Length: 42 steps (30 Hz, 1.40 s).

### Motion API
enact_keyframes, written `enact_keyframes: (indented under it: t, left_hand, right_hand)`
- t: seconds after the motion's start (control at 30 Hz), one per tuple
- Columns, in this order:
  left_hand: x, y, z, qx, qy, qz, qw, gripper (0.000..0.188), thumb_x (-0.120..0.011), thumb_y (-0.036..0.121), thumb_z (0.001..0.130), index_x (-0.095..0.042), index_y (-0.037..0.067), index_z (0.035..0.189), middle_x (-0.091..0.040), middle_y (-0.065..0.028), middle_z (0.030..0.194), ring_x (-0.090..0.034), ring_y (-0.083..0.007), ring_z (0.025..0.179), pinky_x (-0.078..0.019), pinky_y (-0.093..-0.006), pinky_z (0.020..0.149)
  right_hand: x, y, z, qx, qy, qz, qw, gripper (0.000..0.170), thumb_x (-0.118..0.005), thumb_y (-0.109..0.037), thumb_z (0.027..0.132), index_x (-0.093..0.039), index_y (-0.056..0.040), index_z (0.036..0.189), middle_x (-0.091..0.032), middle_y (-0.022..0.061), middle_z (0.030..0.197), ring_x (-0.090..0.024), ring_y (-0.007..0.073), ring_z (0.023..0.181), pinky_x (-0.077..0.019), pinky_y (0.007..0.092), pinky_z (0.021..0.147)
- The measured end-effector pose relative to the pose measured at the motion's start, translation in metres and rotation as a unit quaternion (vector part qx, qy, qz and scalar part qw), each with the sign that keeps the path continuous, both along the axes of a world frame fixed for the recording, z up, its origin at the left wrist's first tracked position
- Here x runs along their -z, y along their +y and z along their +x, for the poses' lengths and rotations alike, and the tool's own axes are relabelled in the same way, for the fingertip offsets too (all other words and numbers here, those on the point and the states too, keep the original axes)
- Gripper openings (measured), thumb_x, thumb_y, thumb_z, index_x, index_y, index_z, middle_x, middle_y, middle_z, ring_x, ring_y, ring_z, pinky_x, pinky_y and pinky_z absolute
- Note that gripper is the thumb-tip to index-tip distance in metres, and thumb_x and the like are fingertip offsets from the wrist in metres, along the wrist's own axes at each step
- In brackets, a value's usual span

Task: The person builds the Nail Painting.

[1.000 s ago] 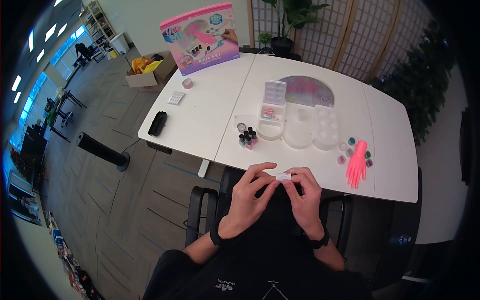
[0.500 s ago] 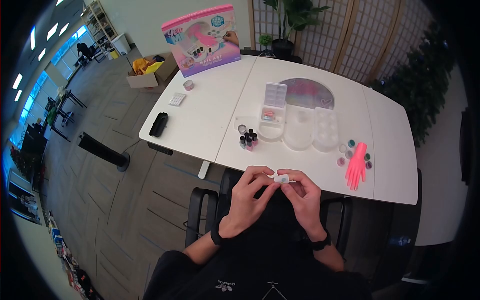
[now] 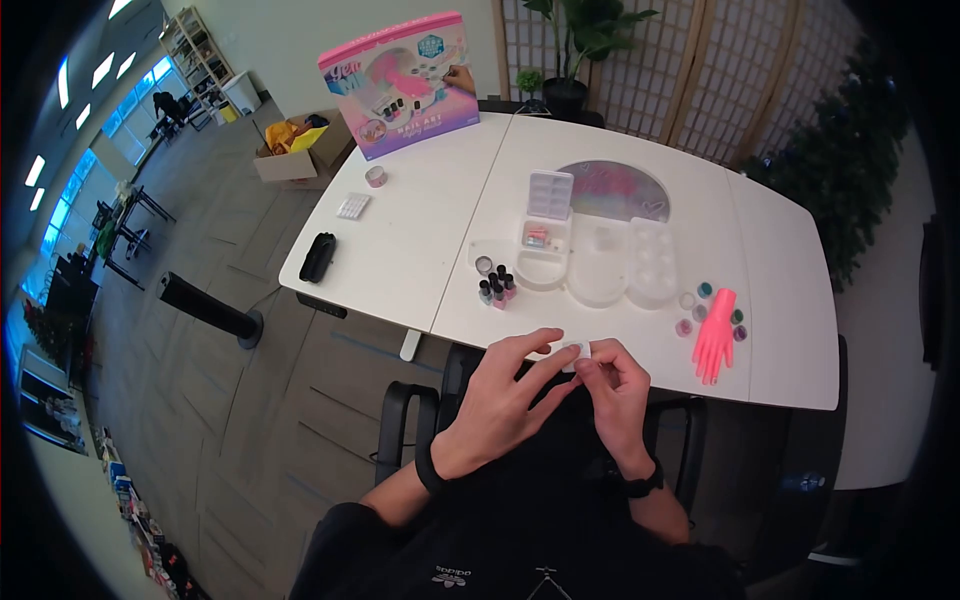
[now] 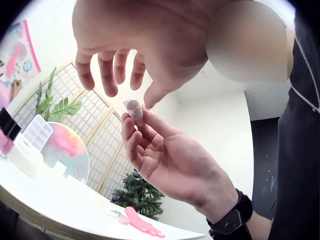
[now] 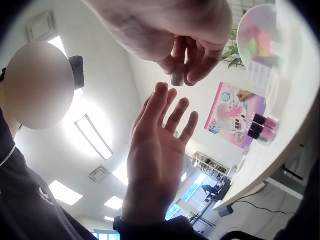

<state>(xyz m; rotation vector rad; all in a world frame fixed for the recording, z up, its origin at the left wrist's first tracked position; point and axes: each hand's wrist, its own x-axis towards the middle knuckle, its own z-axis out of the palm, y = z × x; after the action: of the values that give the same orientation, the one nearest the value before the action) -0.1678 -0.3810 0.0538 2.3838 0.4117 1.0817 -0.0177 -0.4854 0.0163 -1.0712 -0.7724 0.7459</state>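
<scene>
Right hand (image 3: 620, 400): thumb and fingers pinched on a small white hollow tube (image 4: 134, 113), no clue if it's paper or plastic
Left hand (image 3: 495, 400): loose, fingers apart, gripping nothing; can't tell if a fingertip touches the tube
Tube spot: held up between the hands, by the near edge of the white table (image 3: 400, 260)
Progress, my read: mid-handling. Tube's in hand, not yet set down
Nail polish: little black-capped bottles (image 3: 498, 283) bunched upright, caps apparently on, so that part looks not in use
Pink plastic hand (image 3: 714, 340): lying among small round pots (image 3: 684, 328), nobody touching it
Hard to see: left fingers cover part of the tube in the head view; the pink hand's nails are too tiny to judge, and the pots' contents are anyone's guess
</scene>
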Motion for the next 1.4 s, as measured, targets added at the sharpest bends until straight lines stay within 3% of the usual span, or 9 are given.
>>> enact_keyframes:
  t: [0.1,0.17,0.27,0.47,0.67,0.87,1.03,1.33,1.4]
  left_hand:
    - [0.003,0.016,0.009,0.009,0.02,0.099,0.995,0.048,-0.089,0.003,0.082,-0.074,0.008,0.127,-0.071,-0.0064,0.122,-0.068,-0.0301,0.106,-0.0541,-0.0424,0.097]
    - [0.002,0.025,0.012,0.017,0.034,0.09,0.995,0.047,-0.088,0.005,0.082,-0.073,0.009,0.126,-0.071,-0.0052,0.118,-0.067,-0.0305,0.104,-0.0529,-0.0426,0.097]
    - [-0.008,0.035,0.02,0.026,0.073,0.078,0.994,0.044,-0.088,0.006,0.083,-0.073,0.01,0.125,-0.072,-0.0049,0.115,-0.066,-0.0299,0.101,-0.0517,-0.0426,0.095]
    - [-0.027,0.067,0.042,0.064,0.134,0.078,0.986,0.035,-0.085,0.009,0.088,-0.073,0.01,0.12,-0.071,-0.0055,0.106,-0.066,-0.0287,0.098,-0.0509,-0.0421,0.094]
    - [-0.045,0.119,0.075,0.101,0.216,0.023,0.971,0.026,-0.083,0.012,0.093,-0.072,0.008,0.117,-0.073,-0.0095,0.096,-0.069,-0.0315,0.094,-0.0528,-0.0437,0.091]
    - [-0.014,0.194,0.121,0.082,0.308,-0.007,0.948,0.024,-0.079,0.014,0.096,-0.07,0.004,0.115,-0.079,-0.0156,0.102,-0.076,-0.0372,0.096,-0.0597,-0.0473,0.083]
    - [0.013,0.21,0.145,0.081,0.391,0.008,0.917,0.018,-0.076,0.013,0.098,-0.071,0.004,0.111,-0.08,-0.0161,0.097,-0.078,-0.0403,0.094,-0.06,-0.0488,0.081]
    - [0.038,0.216,0.16,0.1,0.414,0.074,0.902,0.012,-0.073,0.014,0.098,-0.073,0.003,0.102,-0.079,-0.0176,0.094,-0.077,-0.0417,0.089,-0.0605,-0.0486,0.077]
    - [0.039,0.217,0.159,0.118,0.397,0.086,0.906,0.008,-0.067,0.008,0.096,-0.071,0.001,0.098,-0.076,-0.0209,0.087,-0.075,-0.0433,0.083,-0.0603,-0.0511,0.073]
  right_hand:
    - [0.0,0.008,0.0,0.008,-0.009,0.007,1.0,0.011,-0.072,-0.005,0.108,-0.069,0.0047,0.106,-0.07,0.0066,0.114,-0.069,0.0106,0.095,-0.0595,0.026,0.084]
    - [0.007,0.014,0.006,0.019,-0.031,0.0,0.999,0.009,-0.074,-0.003,0.106,-0.069,0.0043,0.105,-0.069,0.0075,0.113,-0.069,0.0119,0.092,-0.0606,0.0263,0.082]
    - [0.003,0.028,0.012,0.095,-0.165,0.0,0.982,0.008,-0.077,-0.002,0.102,-0.071,0.0026,0.103,-0.066,0.0074,0.107,-0.068,0.0136,0.086,-0.0597,0.0271,0.08]
    - [0.003,0.049,0.03,0.126,-0.221,-0.033,0.967,0.006,-0.079,-0.001,0.1,-0.073,0.0012,0.1,-0.06,0.004,0.096,-0.066,0.0127,0.08,-0.0535,0.028,0.07]
    - [0.008,0.073,0.052,0.072,-0.123,-0.073,0.987,0.022,-0.076,-0.006,0.104,-0.068,-0.0012,0.124,-0.068,0.0056,0.095,-0.067,0.014,0.081,-0.0537,0.0289,0.072]
    - [0.019,0.076,0.069,0.038,-0.147,-0.153,0.976,0.038,-0.069,-0.015,0.11,-0.055,-0.0029,0.143,-0.072,0.0102,0.108,-0.071,0.0196,0.09,-0.0572,0.0342,0.077]
    - [0.037,0.075,0.069,-0.025,-0.216,-0.204,0.954,0.04,-0.069,-0.015,0.108,-0.056,-0.0002,0.143,-0.07,0.014,0.118,-0.072,0.0245,0.095,-0.0589,0.039,0.084]
    - [0.048,0.077,0.072,-0.038,-0.223,-0.213,0.95,0.039,-0.068,-0.012,0.106,-0.058,0.0003,0.142,-0.068,0.0163,0.12,-0.072,0.0264,0.099,-0.0589,0.041,0.089]
    - [0.049,0.077,0.072,-0.037,-0.225,-0.208,0.951,0.039,-0.068,-0.012,0.106,-0.058,0.0003,0.142,-0.068,0.0161,0.119,-0.072,0.0264,0.099,-0.059,0.0409,0.088]
